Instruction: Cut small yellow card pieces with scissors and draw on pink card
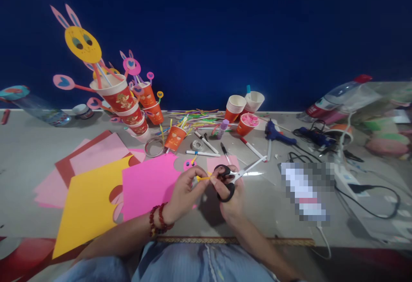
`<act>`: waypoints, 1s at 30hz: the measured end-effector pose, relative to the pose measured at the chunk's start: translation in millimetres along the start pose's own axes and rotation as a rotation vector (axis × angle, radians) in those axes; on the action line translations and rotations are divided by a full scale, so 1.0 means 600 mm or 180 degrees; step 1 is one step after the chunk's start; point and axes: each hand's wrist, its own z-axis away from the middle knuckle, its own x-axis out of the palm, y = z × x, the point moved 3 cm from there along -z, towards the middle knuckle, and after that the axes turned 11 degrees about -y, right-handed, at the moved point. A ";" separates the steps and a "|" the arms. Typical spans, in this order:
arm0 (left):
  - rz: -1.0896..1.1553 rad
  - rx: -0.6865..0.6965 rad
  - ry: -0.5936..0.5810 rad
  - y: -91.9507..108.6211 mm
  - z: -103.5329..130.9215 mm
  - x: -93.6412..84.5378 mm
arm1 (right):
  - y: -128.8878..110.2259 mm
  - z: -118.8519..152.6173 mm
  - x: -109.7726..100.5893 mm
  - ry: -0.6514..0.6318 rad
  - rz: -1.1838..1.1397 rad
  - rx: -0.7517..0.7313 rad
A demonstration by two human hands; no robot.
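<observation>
My left hand (184,191), with red beads at its wrist, pinches one end of a thin yellow strip (203,178). The fingertips of my right hand (234,202) meet the strip's other end. Black-handled scissors (227,192) hang in that same right hand, their blades pointing up and to the right, slightly apart. Just beyond my left fingers lies a small pink paper face (188,164) with eyes. A bright pink sheet (148,185) is beside my left hand, partly over a yellow sheet (86,204) with rounded cut-outs.
Decorated stacked cups (119,97) with a yellow paper rabbit stand back left. Markers (202,153), a glue stick (222,128) and colourful pipe cleaners (196,121) lie ahead. A blue glue gun (278,135), cables and a power strip (349,181) occupy the right.
</observation>
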 end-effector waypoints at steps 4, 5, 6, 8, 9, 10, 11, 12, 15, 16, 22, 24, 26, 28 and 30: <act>0.0283 -0.0072 0.0021 -0.001 -0.001 -0.003 | -0.003 -0.001 0.002 -0.0116 0.0039 -0.0052; 0.0275 -0.0087 0.0004 0.001 -0.002 -0.004 | -0.002 -0.001 -0.001 -0.0159 0.0050 -0.0038; 0.0245 -0.0105 -0.0015 0.003 -0.003 -0.005 | -0.001 -0.001 -0.004 -0.0209 0.0060 -0.0021; 0.0171 -0.0132 -0.0028 0.007 -0.004 -0.007 | 0.003 0.001 -0.009 -0.0306 0.0075 0.0020; 0.0154 -0.0141 -0.0023 0.009 -0.005 -0.007 | 0.004 0.002 -0.011 -0.0340 0.0091 0.0032; 0.0161 -0.0139 -0.0016 0.009 -0.005 -0.007 | 0.006 0.003 -0.013 -0.0348 0.0111 0.0028; 0.0188 -0.0134 -0.0007 0.010 -0.005 -0.007 | 0.007 0.004 -0.013 -0.0343 0.0129 0.0020; 0.0227 -0.0121 0.0004 0.009 -0.006 -0.006 | 0.008 0.004 -0.013 -0.0324 0.0128 0.0005; 0.0318 -0.0083 0.0035 0.008 -0.005 -0.004 | 0.009 0.004 -0.009 -0.0260 0.0064 0.0001; 0.0323 -0.0081 0.0034 0.008 -0.005 -0.004 | 0.009 0.003 -0.008 -0.0245 0.0049 0.0020; 0.0566 -0.0107 0.0002 0.016 -0.010 -0.010 | -0.002 0.002 -0.015 -0.0356 0.0278 0.0477; 0.0721 -0.0075 0.0042 0.020 -0.011 -0.014 | -0.001 0.009 -0.021 -0.0618 0.0596 0.0776; 0.0822 -0.0095 0.0138 0.022 -0.011 -0.018 | 0.003 0.021 -0.024 -0.0902 0.0757 0.0989; 0.0891 -0.0170 0.0223 0.022 -0.011 -0.020 | 0.011 0.033 -0.024 -0.1094 0.0772 0.1100; 0.0940 -0.0231 0.0254 0.022 -0.010 -0.019 | 0.019 0.041 -0.020 -0.1212 0.0804 0.1166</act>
